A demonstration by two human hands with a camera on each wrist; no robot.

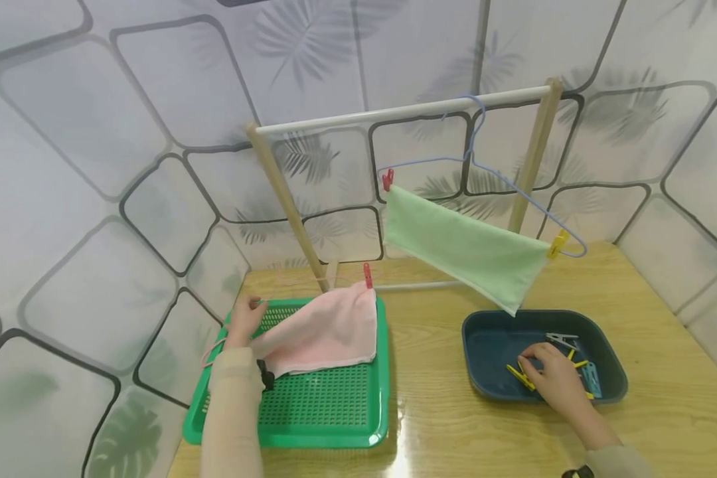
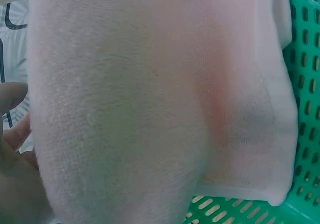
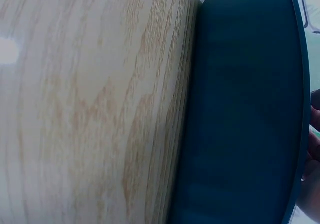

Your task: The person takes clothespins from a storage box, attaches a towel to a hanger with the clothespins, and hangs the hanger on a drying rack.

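My left hand (image 1: 245,322) has curled fingers over the green basket, gripping a thin pink clothes hanger (image 1: 212,352); the exact contact is hidden. From that hanger a pink towel (image 1: 328,332) hangs, with a red clothespin (image 1: 367,275) at its right corner. The towel (image 2: 125,104) fills most of the left wrist view. Inside the dark blue basin (image 1: 484,352), my right hand (image 1: 552,375) pinches a yellow clothespin (image 1: 520,377). In the right wrist view the basin's side (image 3: 245,104) covers most of the fingers.
A green towel (image 1: 460,245) hangs from a blue hanger (image 1: 508,182) on the rack's white rod (image 1: 394,114), held by red and yellow clothespins. The perforated green basket (image 1: 322,435) is at left. White (image 1: 561,340) and blue (image 1: 591,380) clothespins lie in the basin.
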